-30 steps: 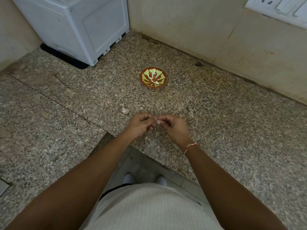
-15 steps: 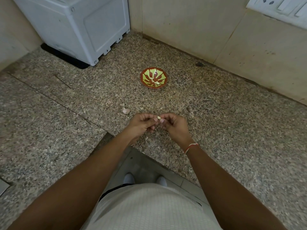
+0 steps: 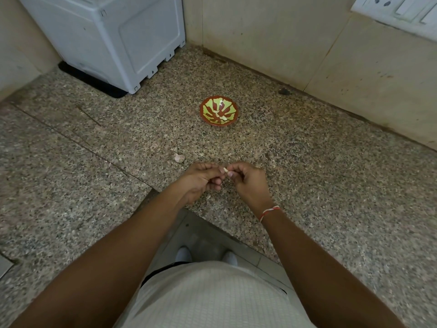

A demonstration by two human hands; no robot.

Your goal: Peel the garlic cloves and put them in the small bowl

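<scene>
Both hands meet over the speckled brown granite counter (image 3: 319, 176): the left hand (image 3: 201, 181) and right hand (image 3: 248, 179) pinch one small pale garlic clove (image 3: 225, 171). At twelve o'clock sits the small red-and-green patterned bowl (image 3: 218, 111), near beige tiled walls (image 3: 272, 31); at eleven o'clock stands a white plastic appliance (image 3: 113, 36).

Home kitchen: speckled granite counter (image 3: 331, 185) in a tiled corner, white appliance (image 3: 113, 39), wall switchboard (image 3: 399, 10), patterned small bowl (image 3: 218, 111).

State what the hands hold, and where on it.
A garlic clove, pinched between the fingertips of the left hand and right hand, one at each end.
</scene>
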